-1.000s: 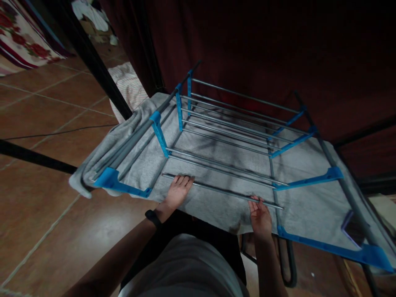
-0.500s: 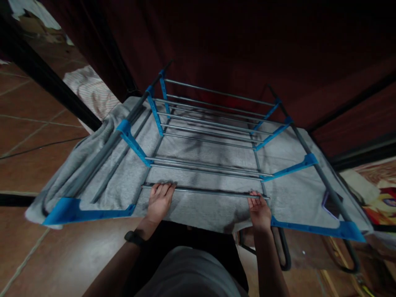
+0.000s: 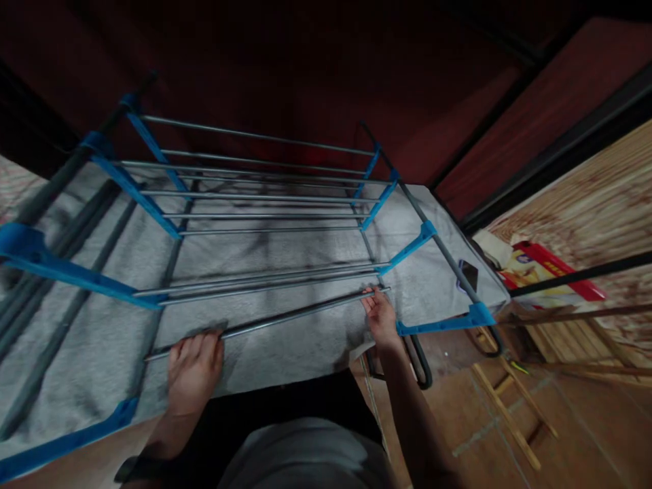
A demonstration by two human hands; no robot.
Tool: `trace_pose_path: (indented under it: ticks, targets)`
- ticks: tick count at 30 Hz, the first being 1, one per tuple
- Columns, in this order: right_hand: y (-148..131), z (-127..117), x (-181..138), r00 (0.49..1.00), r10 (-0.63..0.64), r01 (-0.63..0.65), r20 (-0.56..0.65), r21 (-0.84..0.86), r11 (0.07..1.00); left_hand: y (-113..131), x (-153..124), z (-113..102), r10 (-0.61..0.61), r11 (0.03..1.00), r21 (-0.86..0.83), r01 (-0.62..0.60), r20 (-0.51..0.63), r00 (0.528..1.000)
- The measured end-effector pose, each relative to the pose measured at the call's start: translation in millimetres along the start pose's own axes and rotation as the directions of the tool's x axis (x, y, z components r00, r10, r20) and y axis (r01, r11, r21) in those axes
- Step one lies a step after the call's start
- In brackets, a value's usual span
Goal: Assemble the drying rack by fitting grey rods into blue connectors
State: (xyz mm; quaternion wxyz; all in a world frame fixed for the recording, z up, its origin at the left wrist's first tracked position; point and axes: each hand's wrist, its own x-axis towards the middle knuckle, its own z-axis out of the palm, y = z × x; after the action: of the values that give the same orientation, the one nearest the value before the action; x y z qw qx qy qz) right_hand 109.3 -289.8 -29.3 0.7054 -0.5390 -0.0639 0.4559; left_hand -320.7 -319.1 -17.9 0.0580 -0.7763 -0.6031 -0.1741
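- The left bare hand [image 3: 196, 360] was closed over a thin, round, shiny metal tube [image 3: 295, 315].
- The right bare hand [image 3: 380, 314] held this tube near its other end.
- I saw the tube over soft grey cloth [image 3: 290, 356], near angular blue plastic brackets [image 3: 408, 250].

Head-worn camera looks forward and down (from fairly near).

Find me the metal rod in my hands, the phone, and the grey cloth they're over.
Metal rod [image 3: 290, 316]: head view, middle of its uncovered length.
Phone [image 3: 468, 276]: head view, dark flat face.
Grey cloth [image 3: 290, 355]: head view, bare stretch near the front edge.
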Motion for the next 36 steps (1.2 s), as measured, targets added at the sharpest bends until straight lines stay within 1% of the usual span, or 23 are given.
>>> trace_pose_path:
  ticks: [8, 12, 16, 18, 21, 23, 25, 27, 31, 36]
  targets:
    - [0, -9, -5, 0.994, 0.040, -0.042, 0.100, 0.026, 0.999, -2, -2, 5, -0.022, 1.000, -0.021, 0.022, -0.040, 0.999]
    - [0, -11, -5, 0.987, 0.036, -0.048, 0.156, 0.078, 0.996, -4, -4, 7, -0.029, 0.999, -0.022, 0.028, -0.048, 0.998]
    - [1, -11, -3, 0.985, 0.015, -0.036, 0.170, 0.121, 0.992, -8, -8, 12, -0.020, 1.000, -0.014, 0.019, -0.076, 0.997]
    - [1, -11, -3, 0.985, 0.016, -0.039, 0.174, 0.128, 0.991, -9, -9, 14, -0.044, 0.999, -0.030, 0.041, -0.099, 0.994]
    - [0, -11, -2, 0.983, 0.037, -0.060, 0.179, 0.128, 0.990, -13, -9, 19, -0.044, 0.999, -0.024, 0.040, -0.204, 0.978]
    - [-1, -11, -2, 0.982, 0.054, -0.078, 0.180, 0.129, 0.989, -16, -7, 23, 0.007, 1.000, 0.025, 0.000, -0.280, 0.960]
    - [-1, -10, -1, 0.981, 0.064, -0.089, 0.184, 0.134, 0.987, -19, -6, 26, 0.057, 0.996, 0.078, -0.034, -0.309, 0.949]
    - [-1, -10, -1, 0.981, 0.062, -0.088, 0.183, 0.141, 0.986, -20, -6, 27, 0.063, 0.995, 0.088, -0.037, -0.311, 0.948]
    - [0, -9, -1, 0.985, 0.049, -0.073, 0.166, 0.147, 0.986, -18, -7, 27, -0.006, 0.999, 0.031, 0.016, -0.296, 0.955]
    - [4, -11, 3, 0.990, 0.034, -0.052, 0.137, 0.132, 0.990, -12, -8, 20, -0.084, 0.994, -0.091, 0.065, -0.226, 0.970]
